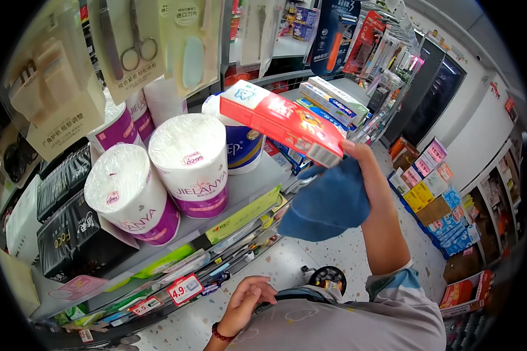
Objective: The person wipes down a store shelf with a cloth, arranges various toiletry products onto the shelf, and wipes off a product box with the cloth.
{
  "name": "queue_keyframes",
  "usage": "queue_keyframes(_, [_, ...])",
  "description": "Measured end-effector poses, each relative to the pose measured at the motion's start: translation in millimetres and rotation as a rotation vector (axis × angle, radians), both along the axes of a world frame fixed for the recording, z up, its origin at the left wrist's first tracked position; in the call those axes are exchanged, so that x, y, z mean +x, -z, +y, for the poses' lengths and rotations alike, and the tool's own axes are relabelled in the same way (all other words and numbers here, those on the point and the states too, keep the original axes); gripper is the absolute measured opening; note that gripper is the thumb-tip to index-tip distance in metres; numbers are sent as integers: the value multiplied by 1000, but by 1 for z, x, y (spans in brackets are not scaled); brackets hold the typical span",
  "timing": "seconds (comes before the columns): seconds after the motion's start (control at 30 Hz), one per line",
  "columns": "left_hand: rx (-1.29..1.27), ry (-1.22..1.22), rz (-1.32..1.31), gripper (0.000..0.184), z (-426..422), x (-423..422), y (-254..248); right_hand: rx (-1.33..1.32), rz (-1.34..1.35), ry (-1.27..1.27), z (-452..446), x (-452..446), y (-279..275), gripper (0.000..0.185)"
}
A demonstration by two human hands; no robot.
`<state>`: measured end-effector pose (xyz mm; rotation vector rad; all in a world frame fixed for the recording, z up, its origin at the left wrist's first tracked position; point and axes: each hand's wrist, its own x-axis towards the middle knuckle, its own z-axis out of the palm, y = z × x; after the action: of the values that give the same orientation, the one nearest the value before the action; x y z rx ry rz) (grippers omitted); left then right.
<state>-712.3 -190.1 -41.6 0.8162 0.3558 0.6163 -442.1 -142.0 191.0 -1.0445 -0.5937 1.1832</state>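
Note:
My right hand [359, 158] holds a red and white box [284, 120] by its near end, above the shelf, along with a blue cloth [327, 202] that hangs below the box. The box tilts down toward my hand, and its far end is beside a blue and white roll pack [243, 143]. My left hand [253, 295] is low in front of my body, fingers loosely curled and apart, with nothing seen in it. White and purple paper rolls [190, 164] stand on the shelf left of the box.
Black tissue packs [82, 240] lie on the grey shelf [255, 190]. Toothpaste boxes [334, 99] are stacked behind the red box. Packaged scissors [137, 50] and razors [334, 41] hang above. Cartons [430, 196] stand on the floor at right; a black basket [329, 279] is below.

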Motion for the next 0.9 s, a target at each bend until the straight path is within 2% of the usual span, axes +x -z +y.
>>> queue_keyframes(0.23, [14, -68, 52, 30, -6, -11, 3, -56, -55, -8, 40, -16, -10, 39])
queue_keyframes(0.3, [10, -70, 0, 28, -7, -14, 9, -28, -70, -108, 50, -25, -8, 38])
queue_keyframes(0.43, [-5, -112, 3, 26, -14, -15, 14, -101, -243, -138, 60, -39, -13, 45])
queue_keyframes(0.57, [4, -129, 47, 25, -19, -13, 17, -116, -291, -129, 48, -27, -4, 50])
queue_keyframes(0.67, [12, -143, 40, 26, -22, -7, 23, 12, -410, -294, 20, -5, 23, 59])
queue_keyframes(0.73, [24, -149, 37, 28, -22, -2, 21, 198, -491, -405, 5, 1, 52, 63])
queue_keyframes(0.77, [25, -122, 16, 37, -20, 1, 13, 248, -626, -472, -1, 3, 63, 65])
queue_keyframes(0.8, [26, -95, -3, 47, -17, 5, 5, 235, -624, -528, -7, 1, 75, 65])
queue_keyframes(0.83, [27, -102, 9, 47, -16, 12, -2, 267, -578, -581, -9, -4, 92, 64])
queue_keyframes(0.9, [-44, -129, -172, 74, -17, 31, -12, 190, -504, -681, -17, -16, 128, 60])
